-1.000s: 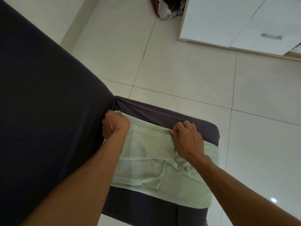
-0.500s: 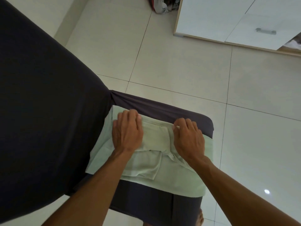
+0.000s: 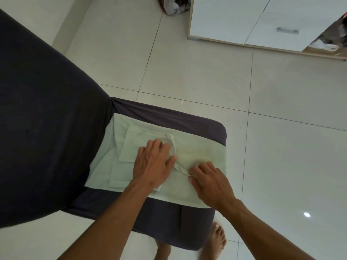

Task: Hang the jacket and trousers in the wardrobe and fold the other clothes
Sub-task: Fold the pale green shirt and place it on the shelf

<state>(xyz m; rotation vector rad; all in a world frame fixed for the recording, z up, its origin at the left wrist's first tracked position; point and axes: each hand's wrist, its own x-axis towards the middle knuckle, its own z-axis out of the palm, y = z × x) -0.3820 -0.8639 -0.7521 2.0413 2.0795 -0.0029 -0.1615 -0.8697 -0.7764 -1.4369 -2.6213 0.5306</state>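
Note:
A pale green garment [image 3: 204, 149] lies partly folded on the dark-covered seat [image 3: 169, 113] in front of me. Its left part is doubled over into layered flaps. My left hand [image 3: 154, 164] presses flat on the middle of the garment, fingers straight and spread. Just to its right, my right hand [image 3: 210, 182] has its fingers curled and pinches a thin seam or strip of the same garment near its near edge. No jacket or trousers are in view.
The dark cover rises into a large bulk [image 3: 37, 109] on the left. A white wardrobe [image 3: 225, 19] stands at the top right, with an open compartment [image 3: 326, 44] holding clothes. A heap of clothes [image 3: 172, 6] lies on the tiled floor. My bare feet [image 3: 217, 239] stand below the seat.
My left hand left the garment's far left corner and came to its middle, now lying flat. My right hand drew back toward me and pinches a thin strip.

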